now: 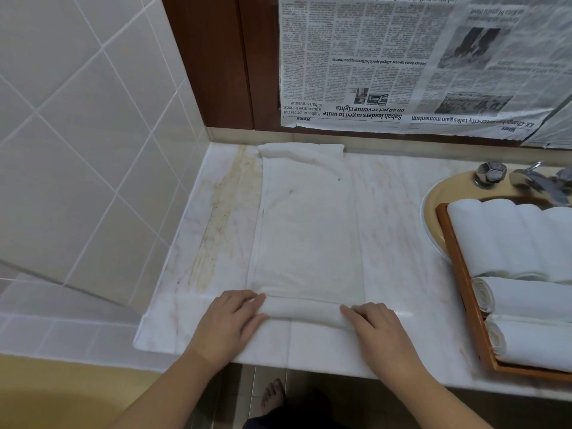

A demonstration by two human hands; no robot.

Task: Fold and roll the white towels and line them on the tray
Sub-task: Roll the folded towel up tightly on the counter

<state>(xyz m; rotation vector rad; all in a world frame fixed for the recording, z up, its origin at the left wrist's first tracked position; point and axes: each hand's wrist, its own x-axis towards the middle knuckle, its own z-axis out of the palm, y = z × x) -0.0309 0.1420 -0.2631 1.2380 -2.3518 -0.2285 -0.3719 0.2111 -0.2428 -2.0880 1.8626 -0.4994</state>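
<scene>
Both hands, left (pixel 230 320) and right (pixel 376 328), grip curled on the towel (pixel 306 236) roll; advise even pressure, edges aligned.

A pale marble counter (pixel 399 236) lies under both hands, with yellow-brown stains (pixel 216 218) streaking it ahead and left of the left hand. White wall tiles (pixel 77 119) rise further left. Sheets of newspaper (pixel 402 63), hung upside down, cover the wall beyond the hands beside a dark wooden frame (pixel 213 57). Ahead and right of the right hand, a beige sink (pixel 433 209) carries a chrome tap (pixel 492 174). A bare foot (pixel 272 397) shows on the floor below the hands.
</scene>
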